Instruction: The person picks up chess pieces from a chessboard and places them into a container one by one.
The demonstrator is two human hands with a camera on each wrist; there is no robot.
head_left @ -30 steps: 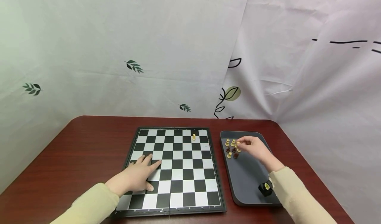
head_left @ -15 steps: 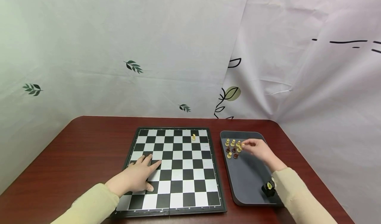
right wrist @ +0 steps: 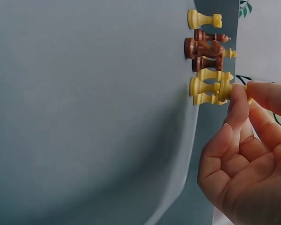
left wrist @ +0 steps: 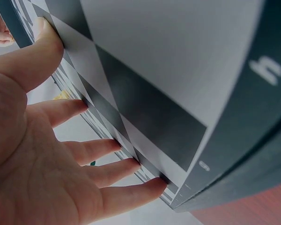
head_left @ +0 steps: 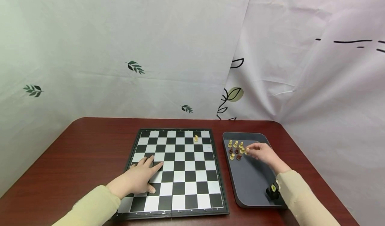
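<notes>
My left hand (head_left: 136, 178) lies on the left side of the chessboard (head_left: 178, 166), fingers spread; in the left wrist view its fingertips touch the squares. A cream chess piece (head_left: 196, 139) stands near the board's far right corner. Over the grey tray (head_left: 249, 182), my right hand (head_left: 262, 154) pinches a cream chess piece (right wrist: 224, 91) between thumb and fingers, which hide part of it. Beside that piece, several cream and brown chess pieces stand in the tray's far left part, among them a brown knight (right wrist: 203, 48) and a cream rook (right wrist: 204, 19).
Board and tray sit side by side on a dark red wooden table (head_left: 75, 159), with a narrow strip of tabletop between them. The tray has a raised rim. Behind the table hangs a pale printed cloth (head_left: 168, 52).
My right hand has shifted from above the group of pieces to its right side and slightly nearer, now with a cream piece between its fingertips. My left hand has stayed still.
</notes>
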